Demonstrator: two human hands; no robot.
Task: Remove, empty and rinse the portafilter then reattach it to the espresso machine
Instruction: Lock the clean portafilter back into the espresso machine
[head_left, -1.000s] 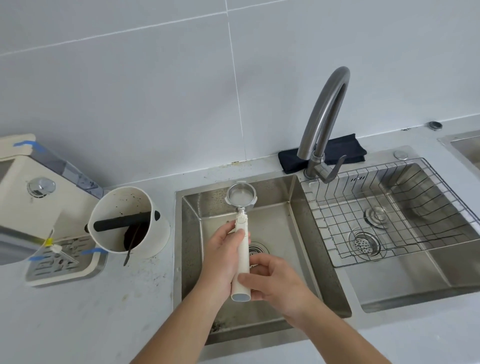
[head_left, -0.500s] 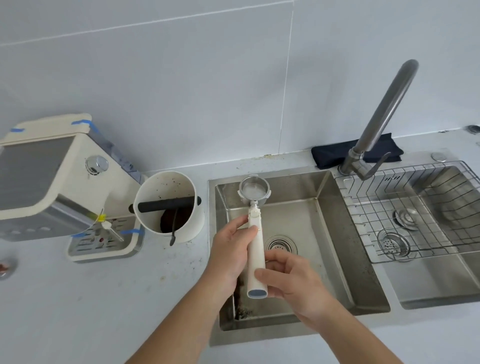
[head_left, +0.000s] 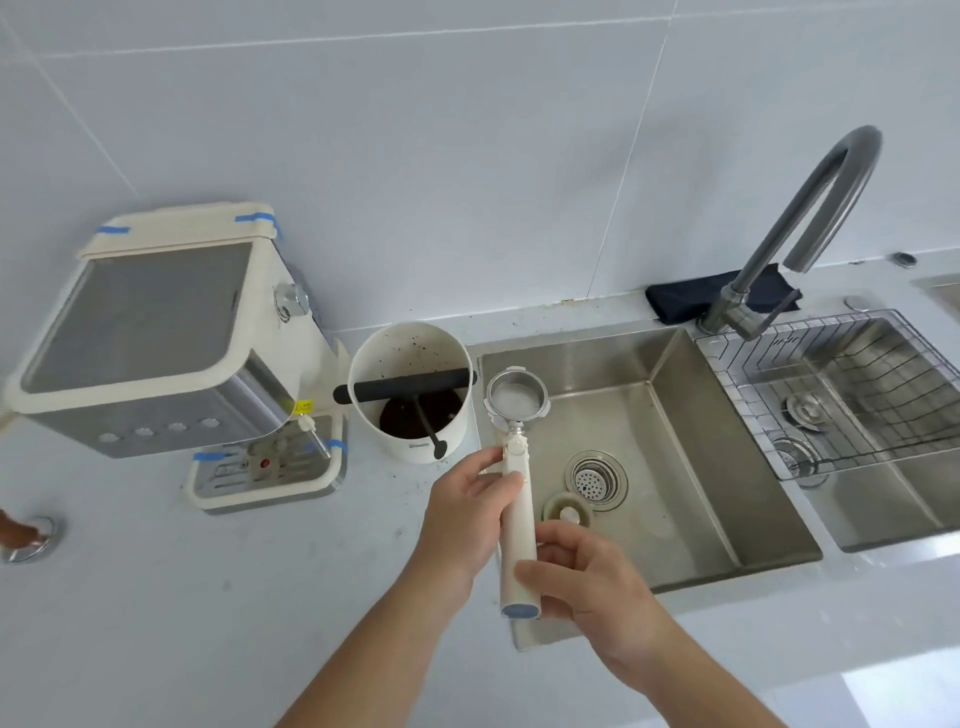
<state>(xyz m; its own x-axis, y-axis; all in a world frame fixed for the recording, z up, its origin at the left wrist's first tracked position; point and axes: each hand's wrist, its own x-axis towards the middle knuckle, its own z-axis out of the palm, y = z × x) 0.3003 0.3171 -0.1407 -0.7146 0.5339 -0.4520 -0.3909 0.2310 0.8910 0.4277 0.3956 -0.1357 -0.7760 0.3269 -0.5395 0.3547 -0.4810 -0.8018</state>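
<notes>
Portafilter (head_left: 516, 470) held level, basket up, over the sink's (head_left: 675, 467) left edge, apparently clean. Left hand (head_left: 470, 512) grips mid-handle, right hand (head_left: 582, 582) its end, steadying for reattachment. Espresso machine (head_left: 171, 338) stands left of sink on the table (head_left: 156, 623).

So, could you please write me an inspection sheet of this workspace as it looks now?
Surface: pale counter, specked with dark grounds near the sink.
Job's things: portafilter held over the sink's left edge, basket up and looking clean; espresso machine at left.
Clutter: knock box holding dark grounds; dark cloth behind the faucet; wire rack in the right basin; a plug by the drain.
Grippers: left hand grips the handle's upper part; right hand grips its lower end.
Cables: nothing seen.
Surroundings: white tiled wall.
</notes>
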